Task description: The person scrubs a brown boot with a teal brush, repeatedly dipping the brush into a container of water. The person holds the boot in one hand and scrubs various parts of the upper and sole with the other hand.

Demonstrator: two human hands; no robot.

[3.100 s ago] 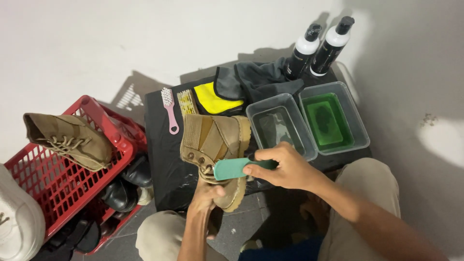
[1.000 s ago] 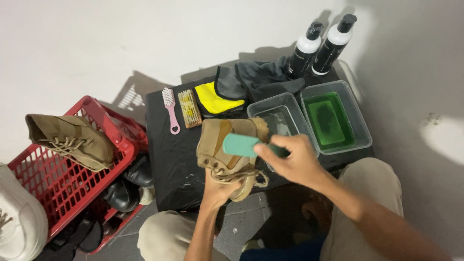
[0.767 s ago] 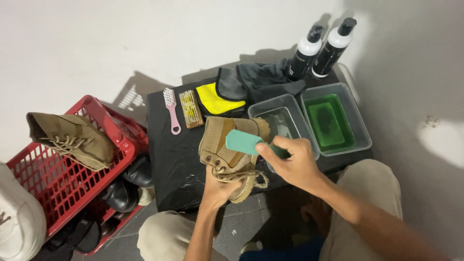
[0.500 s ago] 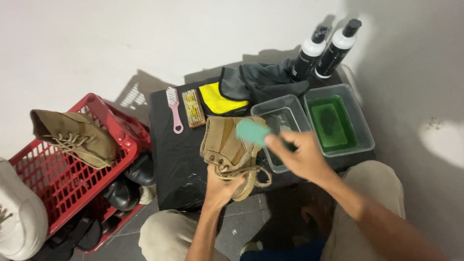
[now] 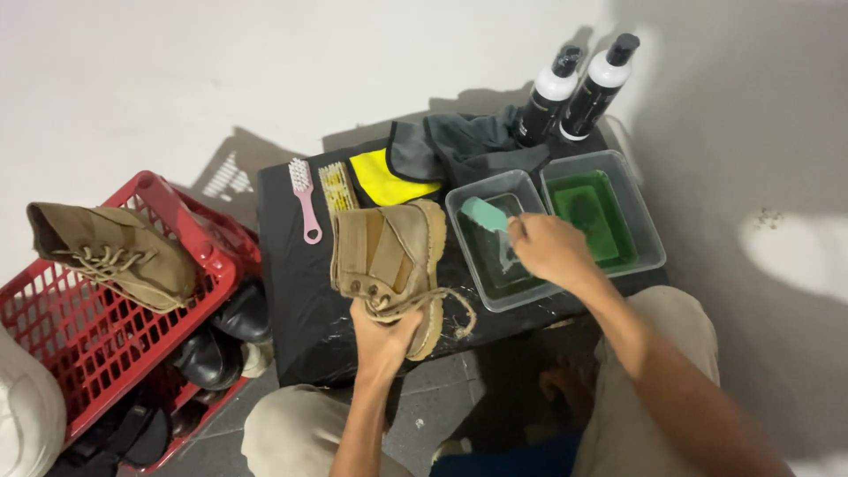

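A tan lace-up boot [image 5: 389, 258] lies on its side on the black table [image 5: 296, 300]. My left hand [image 5: 384, 329] grips it from below, near the laces. My right hand [image 5: 549, 250] holds a teal brush [image 5: 484, 214] over the left clear tub [image 5: 500, 247], its head down inside the tub. The right clear tub [image 5: 601, 216] holds green liquid.
A pink brush [image 5: 304, 199], a yellowish brush [image 5: 336, 187], a yellow cloth [image 5: 384, 181], a dark grey cloth [image 5: 459, 146] and two black-and-white bottles [image 5: 574, 88] sit at the table's back. A red basket [image 5: 84, 318] on the left carries another tan boot [image 5: 110, 256] and dark shoes [image 5: 216, 340].
My right hand has lifted the teal brush off the boot and carried it right into the left tub. The boot has tipped flatter in my left hand.
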